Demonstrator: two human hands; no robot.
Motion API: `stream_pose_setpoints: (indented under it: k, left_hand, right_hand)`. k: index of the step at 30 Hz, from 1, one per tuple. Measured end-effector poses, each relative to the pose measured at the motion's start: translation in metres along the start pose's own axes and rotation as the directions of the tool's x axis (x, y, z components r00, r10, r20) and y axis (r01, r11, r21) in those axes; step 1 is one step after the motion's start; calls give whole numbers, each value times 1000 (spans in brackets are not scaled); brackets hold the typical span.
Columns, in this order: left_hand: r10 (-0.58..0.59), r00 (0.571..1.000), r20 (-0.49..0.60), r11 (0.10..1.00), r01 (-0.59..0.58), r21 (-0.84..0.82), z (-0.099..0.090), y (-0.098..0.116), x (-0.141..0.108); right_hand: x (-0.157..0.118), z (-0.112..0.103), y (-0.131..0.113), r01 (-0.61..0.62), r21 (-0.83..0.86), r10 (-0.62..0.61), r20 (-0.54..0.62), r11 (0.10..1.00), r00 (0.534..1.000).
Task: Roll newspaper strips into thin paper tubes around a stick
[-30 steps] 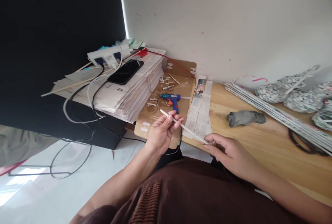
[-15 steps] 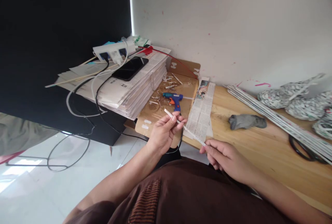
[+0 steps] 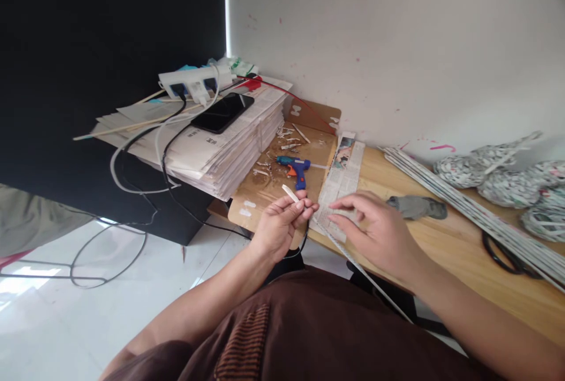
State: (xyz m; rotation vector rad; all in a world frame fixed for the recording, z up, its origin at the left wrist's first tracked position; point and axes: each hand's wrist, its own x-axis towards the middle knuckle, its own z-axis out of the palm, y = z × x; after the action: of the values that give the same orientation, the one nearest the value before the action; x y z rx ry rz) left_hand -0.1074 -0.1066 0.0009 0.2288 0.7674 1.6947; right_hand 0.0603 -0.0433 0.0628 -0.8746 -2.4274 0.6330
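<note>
A thin rolled newspaper stick (image 3: 353,260) runs from my left hand (image 3: 280,225) down to the right, across the front of the brown top. My left fingers pinch it near its flat, pale upper end. My right hand (image 3: 379,231) hovers above the stick with thumb and fingers apart and nothing between them. Just beyond my left hand, a blue glue gun (image 3: 300,170) lies on a brown cardboard sheet (image 3: 242,195) among paper scraps. Flat newspaper strips (image 3: 339,184) lie beside the cardboard.
A tall newspaper stack (image 3: 247,151) at the left bears a phone (image 3: 223,112), a power strip (image 3: 194,83) and cables. On the wooden table (image 3: 468,257) are a grey cloth (image 3: 417,206), long paper sticks (image 3: 468,210), woven paper balls (image 3: 509,184) and a black coil (image 3: 505,251).
My right hand has let go of the stick and risen, its fingers now spread. My left hand keeps its pinch. More of the stick's length shows.
</note>
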Motion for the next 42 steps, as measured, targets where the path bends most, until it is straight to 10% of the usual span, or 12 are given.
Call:
stream_pose_setpoints:
  k: [5, 22, 33, 42]
  left_hand:
    - [39, 997, 60, 999, -41, 26, 7, -4, -3]
    - [25, 1000, -19, 999, -26, -36, -6, -3, -3]
    - [55, 997, -57, 998, -56, -20, -12, 8, -4]
    - [81, 991, -104, 995, -86, -48, -21, 10, 1]
  right_hand:
    - [45, 20, -27, 245, -192, -252, -14, 950, 968]
    - [83, 42, 4, -221, 177, 152, 338, 959, 929]
    - [126, 67, 42, -310, -291, 376, 209, 905, 903]
    - [137, 81, 50, -686, 268, 620, 296, 677, 727]
